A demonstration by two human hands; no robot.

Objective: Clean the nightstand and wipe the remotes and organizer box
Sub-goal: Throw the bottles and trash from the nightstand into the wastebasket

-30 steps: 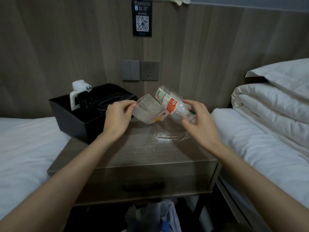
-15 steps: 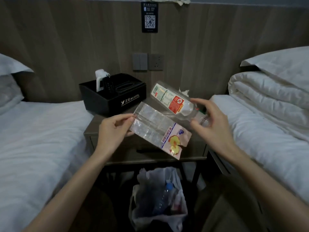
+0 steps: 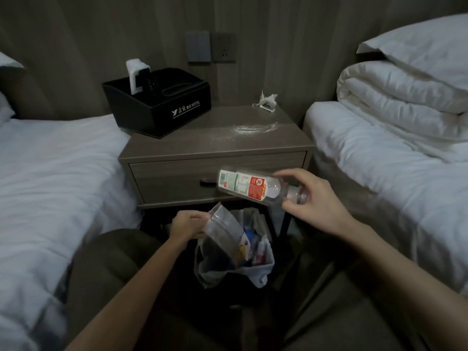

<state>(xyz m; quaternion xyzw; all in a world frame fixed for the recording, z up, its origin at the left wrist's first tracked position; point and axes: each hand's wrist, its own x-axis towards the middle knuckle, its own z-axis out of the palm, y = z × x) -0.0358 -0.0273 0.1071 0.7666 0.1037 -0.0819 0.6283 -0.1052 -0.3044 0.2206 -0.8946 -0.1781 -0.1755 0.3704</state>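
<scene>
The wooden nightstand point(image 3: 192, 145) stands between two beds, with white powder point(image 3: 253, 128) spilled on its right side. A black organizer box point(image 3: 162, 110) sits at its back left, holding a white remote point(image 3: 133, 77) and a black remote point(image 3: 150, 81). A crumpled tissue point(image 3: 267, 100) lies at the back right. My left hand point(image 3: 187, 224) grips a clear plastic wrapper point(image 3: 225, 234) over the trash bin point(image 3: 255, 272). My right hand point(image 3: 314, 198) holds an empty plastic bottle point(image 3: 249, 186) sideways in front of the drawer.
White-sheeted beds flank the nightstand, the left bed point(image 3: 50, 173) and the right bed point(image 3: 379, 160) with a folded duvet point(image 3: 405, 97). The bin's bag holds several pieces of rubbish. A switch and socket point(image 3: 210, 46) sit on the wood wall.
Both hands have come down and back from the nightstand top. The wrapper now hangs over the bin, and the bottle is lower, in front of the drawer.
</scene>
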